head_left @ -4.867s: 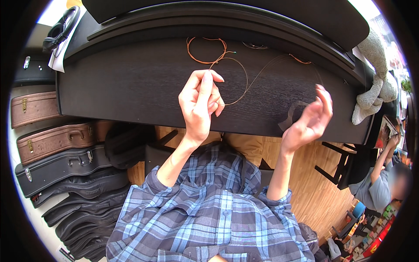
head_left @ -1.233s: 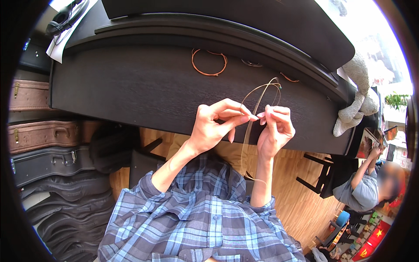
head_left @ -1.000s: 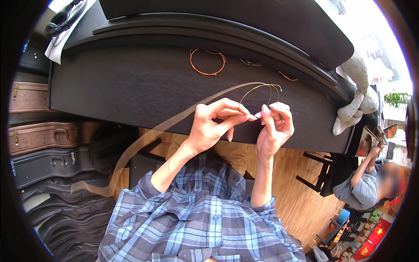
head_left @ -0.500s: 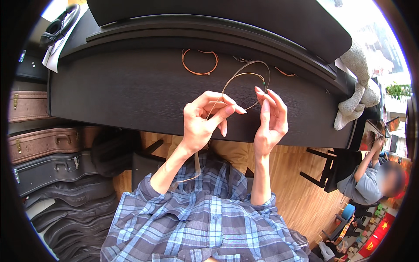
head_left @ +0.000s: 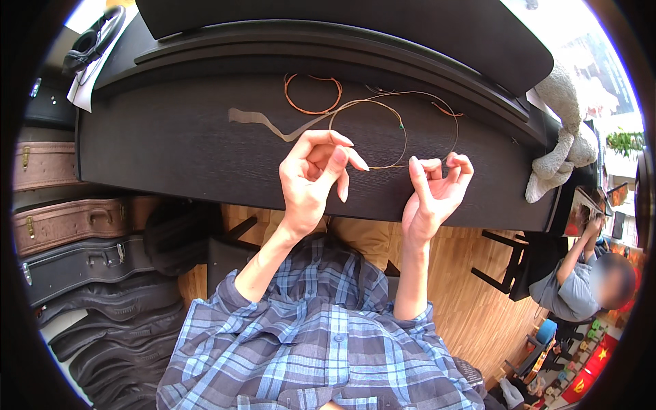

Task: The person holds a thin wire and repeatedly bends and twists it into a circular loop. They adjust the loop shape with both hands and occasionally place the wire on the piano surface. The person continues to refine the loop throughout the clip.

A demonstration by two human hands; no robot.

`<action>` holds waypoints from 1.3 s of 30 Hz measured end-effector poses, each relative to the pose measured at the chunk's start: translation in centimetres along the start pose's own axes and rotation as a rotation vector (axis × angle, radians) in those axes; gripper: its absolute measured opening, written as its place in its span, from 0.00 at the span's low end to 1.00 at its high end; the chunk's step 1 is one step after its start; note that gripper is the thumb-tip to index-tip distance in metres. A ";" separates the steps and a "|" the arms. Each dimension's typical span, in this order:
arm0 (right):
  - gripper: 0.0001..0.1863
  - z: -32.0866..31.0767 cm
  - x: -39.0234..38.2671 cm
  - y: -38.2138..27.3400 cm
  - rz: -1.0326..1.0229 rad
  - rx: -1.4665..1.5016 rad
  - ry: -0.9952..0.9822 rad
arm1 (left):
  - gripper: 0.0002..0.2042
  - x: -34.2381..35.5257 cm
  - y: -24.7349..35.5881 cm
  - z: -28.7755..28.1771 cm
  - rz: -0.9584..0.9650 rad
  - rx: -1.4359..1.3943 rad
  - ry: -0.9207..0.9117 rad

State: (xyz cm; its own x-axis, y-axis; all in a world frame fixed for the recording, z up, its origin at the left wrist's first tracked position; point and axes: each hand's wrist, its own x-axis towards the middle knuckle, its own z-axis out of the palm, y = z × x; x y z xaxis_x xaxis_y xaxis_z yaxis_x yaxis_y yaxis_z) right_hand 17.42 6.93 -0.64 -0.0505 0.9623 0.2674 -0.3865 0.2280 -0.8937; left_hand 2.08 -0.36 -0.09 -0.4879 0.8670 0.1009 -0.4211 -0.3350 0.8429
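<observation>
A thin guitar string point(head_left: 406, 140) with a small green end hangs in wide loops over the black desk-like surface point(head_left: 184, 143). My left hand point(head_left: 311, 174) is closed on the string, fingers curled toward the thumb. From there a loose length sweeps out to the left, smeared by motion. My right hand point(head_left: 437, 195) is closed too, its bent fingertips pinching the outer loop. Beyond my hands lies a coiled orange string point(head_left: 288, 99). Another short orange piece point(head_left: 447, 111) lies farther right, partly behind the outer loop.
A raised black panel point(head_left: 328, 34) runs along the far side. Headphones point(head_left: 89, 48) rest at the far left, a grey plush toy point(head_left: 547, 171) at the right edge. Instrument cases point(head_left: 75, 225) are stacked on the left. Another person point(head_left: 574, 273) sits at the right.
My right hand has moved right, away from my left, widening the loops. The string's loose length, which hung down by my left forearm, has swung up to the far left over the surface.
</observation>
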 end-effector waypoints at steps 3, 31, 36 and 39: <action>0.39 -0.5 0.4 -0.6 0.124 0.165 -0.011 | 0.07 0.3 0.0 -0.3 0.026 -0.094 0.070; 0.14 -4.2 3.2 -2.0 0.233 0.693 -0.065 | 0.10 0.7 0.5 -1.2 -0.052 -0.290 0.163; 0.15 -2.8 2.3 -1.3 0.075 0.211 0.043 | 0.10 0.7 0.4 -1.1 -0.075 -0.240 0.114; 0.32 -2.6 2.6 -1.4 0.016 0.011 -0.085 | 0.11 0.7 0.4 -1.0 -0.079 -0.168 0.046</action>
State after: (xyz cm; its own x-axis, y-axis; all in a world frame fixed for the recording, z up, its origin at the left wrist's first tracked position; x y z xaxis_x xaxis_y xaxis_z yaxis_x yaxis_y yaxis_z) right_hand 20.20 9.51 0.40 -0.1350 0.9496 0.2829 -0.3947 0.2103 -0.8944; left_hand 0.77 -0.23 -0.20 -0.4809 0.8767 0.0109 -0.5792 -0.3270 0.7467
